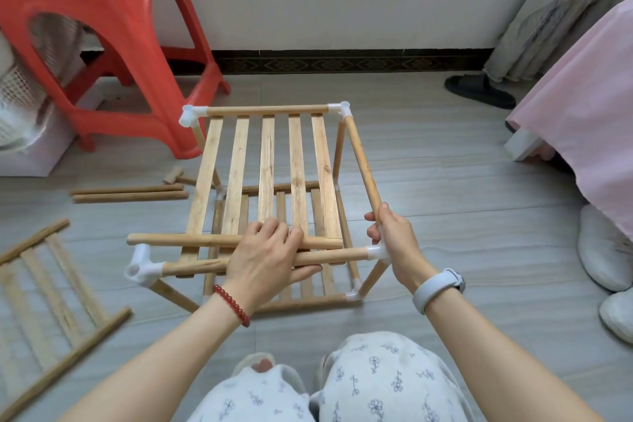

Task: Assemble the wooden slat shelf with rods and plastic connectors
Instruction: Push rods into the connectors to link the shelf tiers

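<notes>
A half-built wooden shelf (270, 202) stands on a grey plank-patterned floor (445, 164), in front of a seated person's knees in floral-print trousers. Its frame is made of round, pale wooden rods joined at the corners by white plastic connectors (343, 109).

The top slat panel (267, 175), 5 flat, grained slats running away from the viewer, lies tilted: its far end sits at the far frame rod, and its near crossbar rests just above the near front rod (329, 255), both running left to right.

The left hand (263, 259), with a red bead bracelet on the wrist, curls its fingers over the near crossbar and front rod, gripping both.

The right hand (394, 243), with a grey wristband on the wrist, holds the right side rod (363, 164) near the front right connector; that rod runs back to the far right corner.

A lower slat tier shows beneath.

On the floor to the left lie 2 loose rods (130, 193), a small wooden mallet (174, 175) and another slat panel (51, 288), beside a red plastic stool (102, 27).
</notes>
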Demonstrator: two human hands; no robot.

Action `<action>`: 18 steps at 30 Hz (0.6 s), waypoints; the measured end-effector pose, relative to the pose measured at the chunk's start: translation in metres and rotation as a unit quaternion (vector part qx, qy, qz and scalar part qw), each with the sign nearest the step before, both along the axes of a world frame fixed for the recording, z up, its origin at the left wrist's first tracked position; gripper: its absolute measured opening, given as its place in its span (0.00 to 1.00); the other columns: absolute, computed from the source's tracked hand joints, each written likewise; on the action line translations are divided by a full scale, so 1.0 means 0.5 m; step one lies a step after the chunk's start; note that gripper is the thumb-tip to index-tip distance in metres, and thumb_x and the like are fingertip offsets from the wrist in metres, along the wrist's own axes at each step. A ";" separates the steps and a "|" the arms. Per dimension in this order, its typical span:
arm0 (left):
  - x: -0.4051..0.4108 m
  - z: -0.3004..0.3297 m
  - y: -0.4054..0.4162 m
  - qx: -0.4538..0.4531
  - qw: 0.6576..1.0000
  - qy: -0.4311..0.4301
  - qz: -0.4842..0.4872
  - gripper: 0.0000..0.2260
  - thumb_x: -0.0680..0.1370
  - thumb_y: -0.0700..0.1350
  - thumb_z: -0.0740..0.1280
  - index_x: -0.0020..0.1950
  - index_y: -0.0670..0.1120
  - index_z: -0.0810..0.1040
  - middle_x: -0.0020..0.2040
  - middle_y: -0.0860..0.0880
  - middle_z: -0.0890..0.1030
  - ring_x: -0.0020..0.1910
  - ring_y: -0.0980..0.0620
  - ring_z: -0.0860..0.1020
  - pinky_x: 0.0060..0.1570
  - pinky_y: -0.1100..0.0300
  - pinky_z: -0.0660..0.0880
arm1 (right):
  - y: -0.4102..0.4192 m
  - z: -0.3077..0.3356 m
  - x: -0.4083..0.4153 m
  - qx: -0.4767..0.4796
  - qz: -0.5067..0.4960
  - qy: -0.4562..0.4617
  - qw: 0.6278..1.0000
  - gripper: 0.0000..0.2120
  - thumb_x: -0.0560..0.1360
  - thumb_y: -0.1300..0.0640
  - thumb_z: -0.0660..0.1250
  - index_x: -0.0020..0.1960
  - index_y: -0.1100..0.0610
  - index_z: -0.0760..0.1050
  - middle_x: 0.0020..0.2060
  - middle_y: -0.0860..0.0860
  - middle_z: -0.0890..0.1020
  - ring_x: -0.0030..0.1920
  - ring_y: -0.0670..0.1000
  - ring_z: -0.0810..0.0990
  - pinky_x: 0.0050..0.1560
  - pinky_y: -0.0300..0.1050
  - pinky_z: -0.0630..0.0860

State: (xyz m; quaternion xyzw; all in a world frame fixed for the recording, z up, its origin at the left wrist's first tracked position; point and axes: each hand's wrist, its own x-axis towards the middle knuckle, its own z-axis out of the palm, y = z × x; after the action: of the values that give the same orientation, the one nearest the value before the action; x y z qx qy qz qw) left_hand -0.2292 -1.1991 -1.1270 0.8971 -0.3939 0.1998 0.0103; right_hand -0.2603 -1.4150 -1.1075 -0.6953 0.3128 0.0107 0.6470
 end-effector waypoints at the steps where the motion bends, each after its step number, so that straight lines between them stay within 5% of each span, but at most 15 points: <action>1: 0.002 -0.003 0.000 -0.003 1.000 -0.004 -0.004 0.26 0.75 0.66 0.53 0.43 0.44 0.74 0.35 0.47 0.75 0.35 0.47 0.73 0.35 0.53 0.71 | 0.001 -0.004 0.002 -0.009 -0.002 -0.002 1.000 0.18 0.82 0.49 0.49 0.44 0.57 0.73 0.28 0.49 0.68 0.31 0.47 0.67 0.36 0.41 0.65; 10: 0.007 -0.012 -0.001 0.014 0.999 0.032 -0.014 0.22 0.75 0.65 0.52 0.44 0.45 0.67 0.35 0.46 0.75 0.35 0.46 0.73 0.36 0.52 0.72 | 0.005 -0.026 0.009 -0.069 0.014 -0.005 0.997 0.19 0.83 0.49 0.47 0.44 0.55 0.71 0.32 0.48 0.71 0.34 0.46 0.70 0.36 0.41 0.65; 13: -0.005 0.000 -0.009 0.028 0.996 0.077 0.021 0.24 0.73 0.67 0.51 0.43 0.46 0.70 0.36 0.48 0.75 0.36 0.48 0.72 0.36 0.53 0.72 | 0.001 -0.013 0.005 -0.185 0.060 0.007 0.981 0.17 0.83 0.50 0.46 0.51 0.59 0.70 0.38 0.50 0.72 0.41 0.51 0.71 0.37 0.44 0.66; 16: -0.013 0.020 -0.015 0.028 0.990 0.137 0.033 0.26 0.72 0.69 0.50 0.50 0.49 0.73 0.46 0.50 0.75 0.44 0.51 0.72 0.45 0.56 0.70 | -0.001 0.004 -0.003 -0.466 0.137 0.021 0.874 0.15 0.82 0.52 0.49 0.60 0.58 0.68 0.52 0.53 0.72 0.50 0.54 0.71 0.47 0.48 0.67; 18: -0.016 0.039 0.007 0.025 0.981 0.188 0.038 0.29 0.71 0.69 0.52 0.59 0.50 0.72 0.57 0.51 0.72 0.55 0.51 0.71 0.57 0.55 0.68 | 0.014 0.017 -0.006 -0.585 0.203 -0.109 0.778 0.18 0.80 0.50 0.51 0.64 0.55 0.69 0.55 0.53 0.73 0.55 0.54 0.72 0.54 0.51 0.68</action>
State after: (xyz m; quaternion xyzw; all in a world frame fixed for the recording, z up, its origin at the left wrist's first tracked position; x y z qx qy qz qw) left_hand -0.2373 -1.1957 -1.1074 0.9328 -0.3557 0.0175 0.0543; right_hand -0.2631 -1.4082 -1.0987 -0.9838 0.0379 -0.1194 0.1286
